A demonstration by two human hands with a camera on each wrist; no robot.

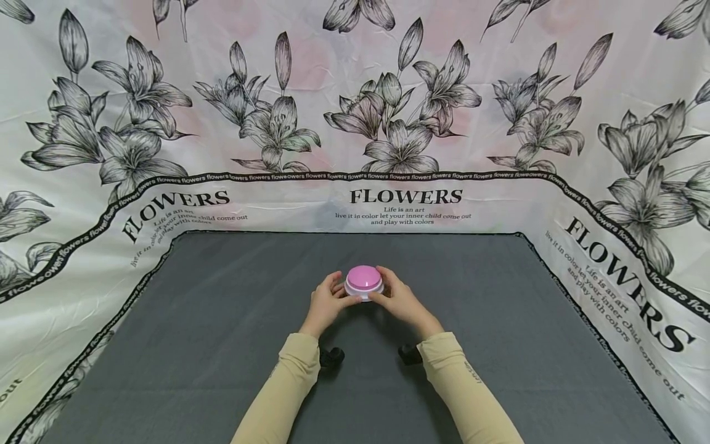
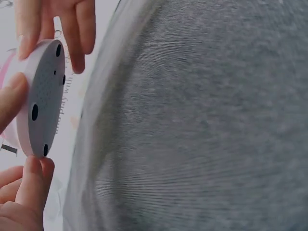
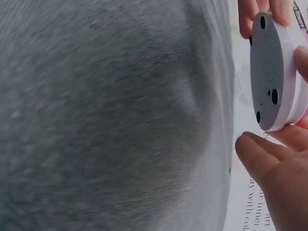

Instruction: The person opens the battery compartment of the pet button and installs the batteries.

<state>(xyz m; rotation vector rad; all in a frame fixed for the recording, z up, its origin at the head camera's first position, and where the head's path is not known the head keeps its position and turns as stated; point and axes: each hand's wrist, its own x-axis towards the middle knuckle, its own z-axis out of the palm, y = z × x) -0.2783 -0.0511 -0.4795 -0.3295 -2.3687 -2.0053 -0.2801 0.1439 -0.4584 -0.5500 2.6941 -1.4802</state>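
Note:
A round push button (image 1: 363, 279) with a pink domed top and white base is held between two hands, raised above the dark grey cloth. My left hand (image 1: 326, 302) pinches its left rim, thumb at the near edge and fingers at the side. On the opposite rim, my right hand (image 1: 403, 302) grips with thumb in front and index finger towards the back. Both wrist views show the white underside of the push button (image 2: 47, 94) (image 3: 267, 72), with black round feet and a patch of tiny holes.
Dark grey cloth (image 1: 222, 345) covers the tabletop. Behind and beside it hangs a white curtain (image 1: 288, 203) with printed lilies and lettering. Black wrist-worn devices (image 1: 331, 357) show under the beige sleeves (image 1: 291, 376).

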